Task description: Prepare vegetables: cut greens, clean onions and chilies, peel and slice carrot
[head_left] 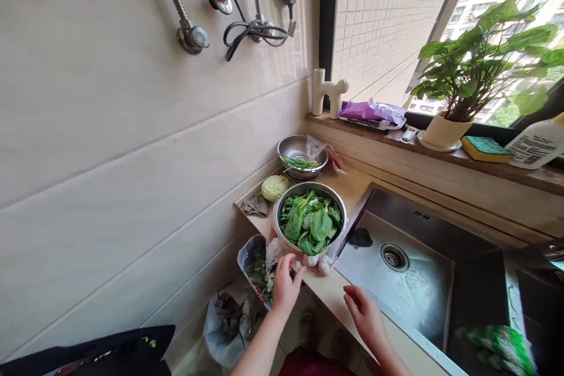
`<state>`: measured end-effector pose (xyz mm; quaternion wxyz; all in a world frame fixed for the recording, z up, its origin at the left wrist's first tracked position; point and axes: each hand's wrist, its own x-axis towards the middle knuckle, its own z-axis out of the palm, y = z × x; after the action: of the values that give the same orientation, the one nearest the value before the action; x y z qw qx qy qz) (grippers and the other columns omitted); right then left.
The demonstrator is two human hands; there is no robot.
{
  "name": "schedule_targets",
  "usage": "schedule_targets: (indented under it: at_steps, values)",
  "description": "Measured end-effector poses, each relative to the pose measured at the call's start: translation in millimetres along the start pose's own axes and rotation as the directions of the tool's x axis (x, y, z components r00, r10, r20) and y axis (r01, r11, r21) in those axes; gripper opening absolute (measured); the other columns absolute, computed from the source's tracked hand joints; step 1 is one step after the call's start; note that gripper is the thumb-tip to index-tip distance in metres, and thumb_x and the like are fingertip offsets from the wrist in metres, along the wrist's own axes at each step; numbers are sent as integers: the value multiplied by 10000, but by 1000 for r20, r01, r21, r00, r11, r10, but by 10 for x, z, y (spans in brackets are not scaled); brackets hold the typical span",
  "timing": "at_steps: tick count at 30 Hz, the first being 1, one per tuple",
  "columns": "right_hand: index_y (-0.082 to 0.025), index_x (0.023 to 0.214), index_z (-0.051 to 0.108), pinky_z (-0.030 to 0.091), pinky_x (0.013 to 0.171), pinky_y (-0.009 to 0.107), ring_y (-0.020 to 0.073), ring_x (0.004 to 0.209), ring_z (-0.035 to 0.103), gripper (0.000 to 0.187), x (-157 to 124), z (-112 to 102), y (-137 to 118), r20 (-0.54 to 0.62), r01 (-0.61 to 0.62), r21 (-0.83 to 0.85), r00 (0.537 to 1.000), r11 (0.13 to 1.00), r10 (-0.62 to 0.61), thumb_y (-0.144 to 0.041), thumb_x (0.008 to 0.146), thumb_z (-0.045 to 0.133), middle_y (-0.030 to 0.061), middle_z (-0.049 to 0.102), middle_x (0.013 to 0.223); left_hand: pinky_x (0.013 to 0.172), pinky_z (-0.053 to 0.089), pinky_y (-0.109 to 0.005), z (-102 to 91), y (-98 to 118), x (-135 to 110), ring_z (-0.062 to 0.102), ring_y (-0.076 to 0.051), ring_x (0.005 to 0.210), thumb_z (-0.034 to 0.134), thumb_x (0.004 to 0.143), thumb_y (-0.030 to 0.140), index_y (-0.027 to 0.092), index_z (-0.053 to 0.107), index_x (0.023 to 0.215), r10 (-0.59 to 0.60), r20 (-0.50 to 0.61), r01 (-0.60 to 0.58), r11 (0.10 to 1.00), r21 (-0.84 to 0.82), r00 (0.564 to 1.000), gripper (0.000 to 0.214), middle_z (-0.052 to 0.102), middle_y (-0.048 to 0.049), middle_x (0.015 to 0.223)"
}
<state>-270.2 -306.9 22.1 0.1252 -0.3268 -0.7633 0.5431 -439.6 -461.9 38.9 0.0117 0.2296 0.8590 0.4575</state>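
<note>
A metal basin [342, 207] heaped with leafy greens [311, 223] stands on the counter corner. My left hand [285, 286] hovers at the counter's front edge, just below the basin, thumb and fingers apart with nothing visible between them. Close by lie white garlic bulbs [325, 265] and crumpled clear plastic [274, 249]. Over the counter edge left of the sink is my right hand [365, 316], loosely bent, its fingers apart from the thumb and holding nothing. Below my left hand hangs a bag [247, 258] with green scraps in it.
Behind the basin are a cabbage [274, 187], a grey cloth [256, 205] and a steel bowl [286, 144] with thin green stalks. The steel sink [418, 288] lies right, a green packet [511, 349] near it. A lined bin [227, 329] stands below. A potted plant [447, 130] occupies the windowsill.
</note>
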Motion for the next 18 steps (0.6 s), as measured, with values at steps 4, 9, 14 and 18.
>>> schedule_targets:
  at_steps: [4,9,14,18]
  values:
    - [-223,843,658,510,724,350,241,793,645,262,-153,130,-30,0,-18,4,1000,1000,18,-428,743,527,78,693,877,933,370,-380,-413,-227,551,513,-261,1047,450,822,322,122,501,1055,-147,-157,169,976,134,976,311,541,-170,1057]
    - [-206,903,640,490,734,307,208,811,627,286,-208,464,-250,182,2,-11,983,1000,0,-421,793,487,53,685,890,885,371,-390,-398,-478,1206,518,-319,1075,602,709,240,115,551,888,-460,161,450,888,98,873,224,592,-212,1030]
    - [-201,888,634,474,730,320,211,794,611,280,-141,689,-529,267,27,-24,963,999,-19,-411,802,470,45,677,844,763,438,-338,-471,-618,1157,595,-293,940,718,584,269,144,574,756,-524,347,581,810,-80,778,257,670,-127,832]
    - [-192,928,624,475,706,310,200,768,602,285,-80,861,-820,321,50,50,945,997,-64,-412,809,487,45,670,849,645,482,-321,-792,-678,841,638,-225,701,624,681,426,129,602,719,-511,526,700,664,-261,680,300,667,-75,661]
